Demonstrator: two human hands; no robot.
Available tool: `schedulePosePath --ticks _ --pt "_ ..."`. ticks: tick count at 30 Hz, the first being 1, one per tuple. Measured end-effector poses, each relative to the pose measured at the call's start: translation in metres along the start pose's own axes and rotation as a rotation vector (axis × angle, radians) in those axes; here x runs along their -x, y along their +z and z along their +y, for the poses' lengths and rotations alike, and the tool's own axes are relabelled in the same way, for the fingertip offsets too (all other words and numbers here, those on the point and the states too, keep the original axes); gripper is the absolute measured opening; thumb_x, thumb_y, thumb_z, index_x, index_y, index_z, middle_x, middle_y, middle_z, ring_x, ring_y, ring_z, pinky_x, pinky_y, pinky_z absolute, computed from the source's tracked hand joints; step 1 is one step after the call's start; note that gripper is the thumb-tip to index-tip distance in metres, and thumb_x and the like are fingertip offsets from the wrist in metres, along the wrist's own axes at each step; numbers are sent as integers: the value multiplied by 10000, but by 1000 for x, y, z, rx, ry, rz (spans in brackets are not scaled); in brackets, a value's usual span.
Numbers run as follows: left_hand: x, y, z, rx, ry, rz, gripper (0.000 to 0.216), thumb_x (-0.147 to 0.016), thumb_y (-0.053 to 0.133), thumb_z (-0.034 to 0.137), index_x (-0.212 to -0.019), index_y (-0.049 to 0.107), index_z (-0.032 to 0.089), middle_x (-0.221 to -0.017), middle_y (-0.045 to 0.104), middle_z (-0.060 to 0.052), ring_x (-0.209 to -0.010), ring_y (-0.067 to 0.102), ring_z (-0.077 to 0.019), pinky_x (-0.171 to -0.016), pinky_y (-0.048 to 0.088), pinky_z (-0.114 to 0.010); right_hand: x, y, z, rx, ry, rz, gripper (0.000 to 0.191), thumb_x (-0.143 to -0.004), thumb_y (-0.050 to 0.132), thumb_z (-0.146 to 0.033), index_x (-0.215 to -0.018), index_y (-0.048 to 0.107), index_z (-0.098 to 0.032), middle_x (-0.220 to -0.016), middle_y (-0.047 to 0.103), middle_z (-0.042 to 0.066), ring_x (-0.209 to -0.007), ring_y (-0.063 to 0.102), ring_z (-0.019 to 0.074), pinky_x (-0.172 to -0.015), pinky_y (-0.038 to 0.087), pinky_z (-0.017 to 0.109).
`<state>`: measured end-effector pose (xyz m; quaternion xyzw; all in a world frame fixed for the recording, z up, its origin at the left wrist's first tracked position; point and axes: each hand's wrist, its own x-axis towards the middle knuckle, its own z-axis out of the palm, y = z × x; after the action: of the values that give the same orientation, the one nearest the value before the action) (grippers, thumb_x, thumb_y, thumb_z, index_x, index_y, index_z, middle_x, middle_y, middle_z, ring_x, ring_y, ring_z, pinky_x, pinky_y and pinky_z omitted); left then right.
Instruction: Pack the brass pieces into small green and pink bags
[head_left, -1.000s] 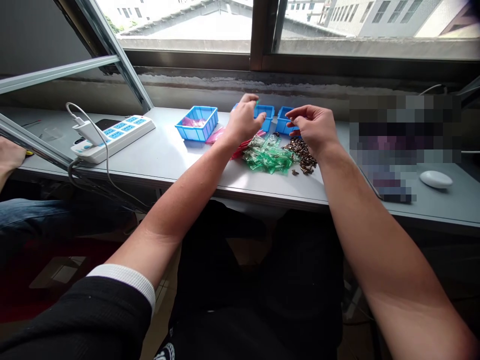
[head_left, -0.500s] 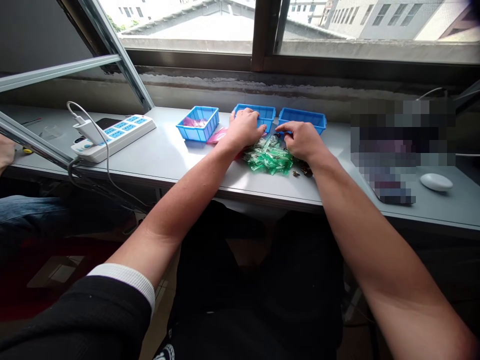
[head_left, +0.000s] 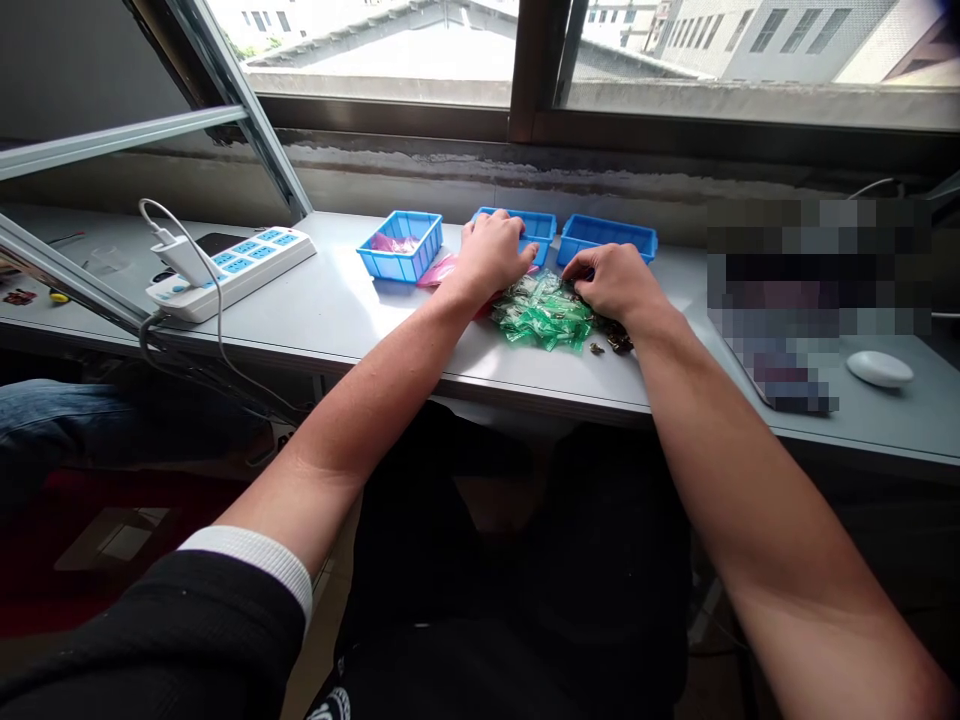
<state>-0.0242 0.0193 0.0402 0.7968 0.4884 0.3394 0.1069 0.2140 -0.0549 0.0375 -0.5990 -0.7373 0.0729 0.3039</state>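
A heap of small green packets [head_left: 544,318] lies on the grey desk [head_left: 337,310]. My left hand [head_left: 491,255] rests palm down at the heap's far left edge, fingers curled over it and over some pink packets [head_left: 441,270]. My right hand [head_left: 611,280] lies on the heap's right side, fingers bent down among the packets, covering most of a pile of small brown parts [head_left: 615,343]. What the fingertips pinch is hidden. Three blue trays stand behind: left tray [head_left: 400,245] with pink packets, middle tray [head_left: 540,225], right tray [head_left: 609,238].
A white power strip [head_left: 232,272] with a plugged charger and cable sits at the left. A white mouse [head_left: 879,368] lies at the right beside a blurred area. Metal window frame bars [head_left: 112,145] cross the left. Another person's jeans-clad leg [head_left: 45,425] shows at far left.
Both hands were raised above the trays a second ago, the left pinching something green. They have come down onto the packet heap, and the right hand now covers the brown parts.
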Motion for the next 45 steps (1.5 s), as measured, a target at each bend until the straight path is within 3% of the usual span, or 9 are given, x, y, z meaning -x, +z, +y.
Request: schedulePosePath --ticks 5,9,11,14,18,28,32,37,45 --pt "2 0 11 312 223 4 254 -1102 811 312 -1289 981 283 -1533 905 -163 -1590 734 -421 -1519 468 -520 4 -4 -14 -181 13 166 264 -937 858 -48 -1038 952 -274 -1180 992 105 -1136 956 383 -1116 788 569" --pt "6 4 19 455 266 -95 223 -1043 839 266 -1200 996 292 -1362 952 -120 -1416 834 -370 -1464 542 -484 6 -6 -24 -317 42 302 111 -1008 945 -239 -1079 908 -316 -1268 986 106 -1257 941 385 -1213 774 574" --pt "7 6 20 485 272 -111 219 -1006 856 226 -1153 1002 296 -1312 963 -104 -1365 860 -348 -1440 570 -467 5 -5 -24 -355 54 321 136 -1006 986 -323 -1098 886 -326 -1293 977 108 -1301 926 400 -1237 766 601" --pt "8 8 20 552 254 -104 236 -979 860 166 -1126 1000 286 -1248 969 -84 -1295 895 -305 -1331 648 -415 2 -2 -21 -394 55 319 182 -992 1008 -345 -1095 860 -323 -1289 958 121 -1321 915 423 -1230 763 631" --pt "11 5 24 643 200 -74 209 -983 928 164 -1147 972 284 -1135 950 -65 -1219 915 -284 -1226 687 -386 1 1 -20 -438 58 314 211 -977 993 -268 -1104 834 -323 -1264 945 90 -1330 918 392 -1207 785 569" --pt "14 -2 33 660 157 -83 127 -1007 918 169 -1091 964 252 -1200 966 -104 -1274 899 -306 -1295 691 -439 6 -5 -33 -520 84 300 157 -1022 930 -312 -1135 824 -338 -1336 939 83 -1395 909 369 -1263 787 539" --pt "15 -4 34 668 174 -54 100 -1025 906 172 -1084 947 242 -1220 967 -123 -1287 901 -321 -1297 702 -472 2 -1 -28 -590 119 285 173 -1071 960 -408 -1082 806 -330 -1223 915 92 -1223 937 367 -1110 835 581" --pt "11 1 30 641 193 -1 157 -954 922 141 -1031 890 275 -1183 974 -82 -1261 918 -312 -1252 750 -480 1 4 -26 -749 156 221 224 -1031 1026 -442 -1030 854 -299 -1063 909 93 -1004 927 327 -974 849 570" --pt "6 8 25 530 264 32 156 -921 846 99 -990 868 237 -1142 983 -86 -1187 935 -279 -1184 767 -466 5 2 -25 -834 118 184 195 -948 1040 -330 -1096 918 -296 -1100 932 74 -1109 924 320 -1027 834 544"
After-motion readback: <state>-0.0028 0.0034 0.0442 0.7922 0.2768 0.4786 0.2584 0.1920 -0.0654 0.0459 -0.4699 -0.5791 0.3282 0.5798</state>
